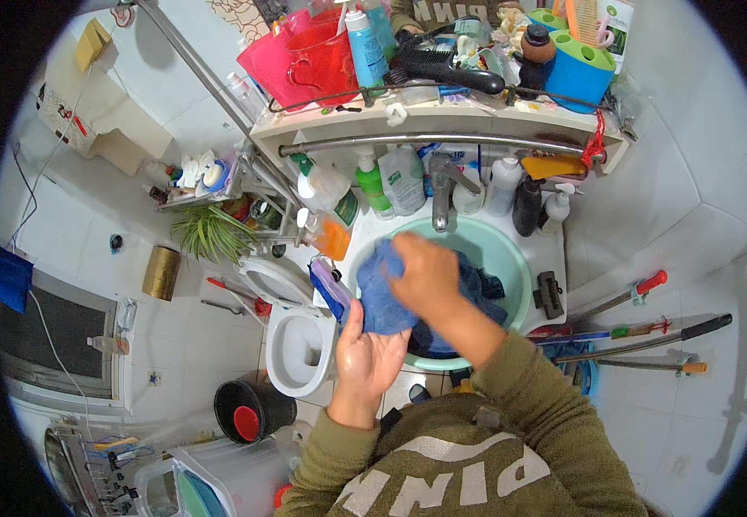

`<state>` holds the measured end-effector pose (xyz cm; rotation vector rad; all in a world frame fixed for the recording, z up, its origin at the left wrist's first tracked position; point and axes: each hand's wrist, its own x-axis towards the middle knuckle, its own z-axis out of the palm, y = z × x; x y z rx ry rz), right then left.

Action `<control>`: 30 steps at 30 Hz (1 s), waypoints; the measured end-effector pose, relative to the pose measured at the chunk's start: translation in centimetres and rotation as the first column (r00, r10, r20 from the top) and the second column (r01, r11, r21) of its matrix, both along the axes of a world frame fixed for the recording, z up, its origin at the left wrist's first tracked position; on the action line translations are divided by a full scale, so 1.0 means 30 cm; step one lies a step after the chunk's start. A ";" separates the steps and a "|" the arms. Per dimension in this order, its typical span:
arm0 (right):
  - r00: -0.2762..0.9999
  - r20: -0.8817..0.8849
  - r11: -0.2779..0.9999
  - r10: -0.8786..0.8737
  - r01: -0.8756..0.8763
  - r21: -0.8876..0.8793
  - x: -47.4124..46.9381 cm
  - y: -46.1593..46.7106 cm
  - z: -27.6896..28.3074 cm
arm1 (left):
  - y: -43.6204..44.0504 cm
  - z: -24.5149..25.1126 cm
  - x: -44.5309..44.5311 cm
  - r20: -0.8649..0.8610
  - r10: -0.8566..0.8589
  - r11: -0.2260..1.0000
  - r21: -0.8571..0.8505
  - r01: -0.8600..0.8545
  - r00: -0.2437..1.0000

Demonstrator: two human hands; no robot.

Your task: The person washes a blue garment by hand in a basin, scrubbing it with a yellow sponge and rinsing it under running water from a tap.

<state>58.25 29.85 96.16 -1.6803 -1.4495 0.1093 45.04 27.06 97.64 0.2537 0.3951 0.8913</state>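
A blue cloth (pixel 373 284) is stretched between my two hands over a pale green plastic basin (pixel 520 271). My left hand (pixel 367 362) is palm up under the cloth's near edge, its thumb along the left side and its fingers partly covered by fabric. From above, my right hand (pixel 428 274) curls onto the cloth's upper part; motion blur softens its fingers. Darker blue wet fabric (pixel 476 284) lies bunched in the basin, partly hidden behind my right forearm. The basin sits under a chrome faucet (pixel 440 194).
Behind the basin stand a green pump bottle (pixel 373 184), a white bottle (pixel 504 184) and a dark bottle (pixel 527 207). An orange liquid bottle (pixel 328 236) is at the left. A crowded shelf (pixel 451 123) overhangs the faucet. The toilet (pixel 299 352) is left; mop handles (pixel 644 346) lean right.
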 end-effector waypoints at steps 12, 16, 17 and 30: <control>0.999 0.041 0.988 0.027 -0.033 0.149 0.027 0.000 -0.037 | 0.021 0.018 0.025 -0.009 -0.028 0.999 -0.047 0.028 1.000; 0.916 0.028 0.882 0.401 -0.395 0.256 -0.128 -0.138 0.030 | 0.056 -0.053 -0.001 -0.033 -0.064 0.987 0.144 0.069 0.997; 0.937 0.034 0.909 0.348 -0.346 0.230 -0.082 -0.095 -0.002 | 0.057 -0.070 -0.022 -0.118 -0.062 0.991 0.115 0.076 0.991; 0.994 -0.102 0.993 -0.037 0.048 0.105 0.042 -0.006 -0.012 | -0.004 0.033 0.012 0.029 -0.090 0.996 0.027 0.089 0.996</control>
